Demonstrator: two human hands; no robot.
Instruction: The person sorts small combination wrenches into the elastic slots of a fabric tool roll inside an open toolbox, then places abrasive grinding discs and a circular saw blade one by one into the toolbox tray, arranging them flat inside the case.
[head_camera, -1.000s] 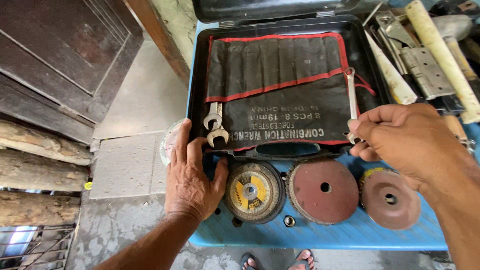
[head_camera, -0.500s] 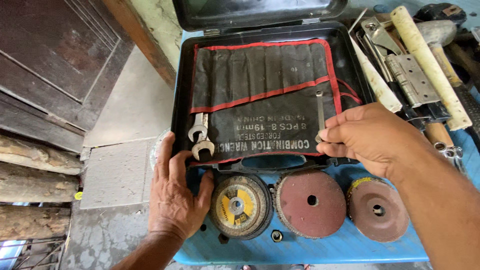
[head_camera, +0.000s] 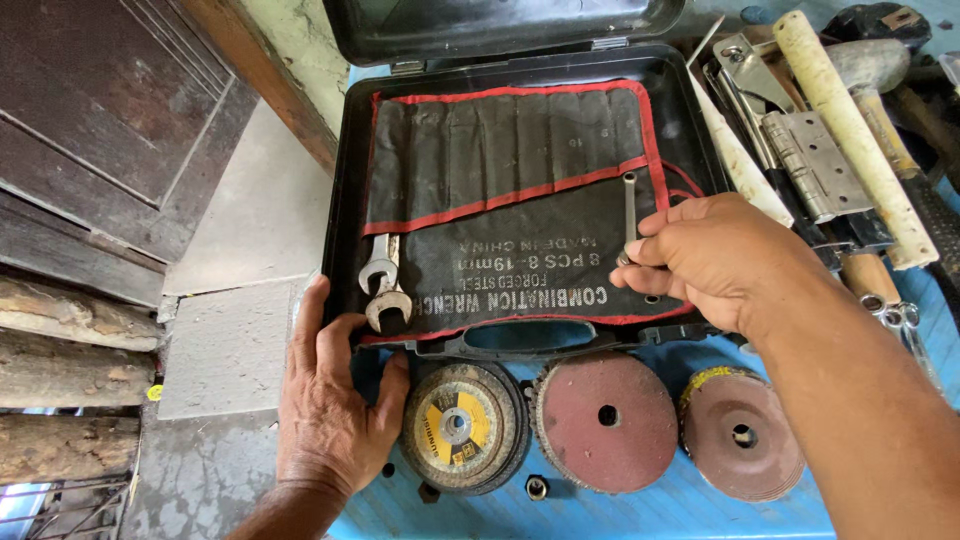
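A black plastic case lies open on a blue table. Inside it is a black fabric wrench roll with red trim. My right hand pinches a small silver wrench that points up over the roll's right end. My left hand rests flat on the case's front left corner, fingers spread. Just above its fingertips, two larger wrench heads stick out of the roll's left pockets.
Three grinding discs lie in front of the case, with a few loose nuts. To the right lie a metal hinge, wooden-handled hammers and other tools. Left of the table is a concrete floor and wooden beams.
My right hand has carried the small wrench left, from beside the roll's right edge to over its right end. My left hand stays on the case corner. The view has shifted.
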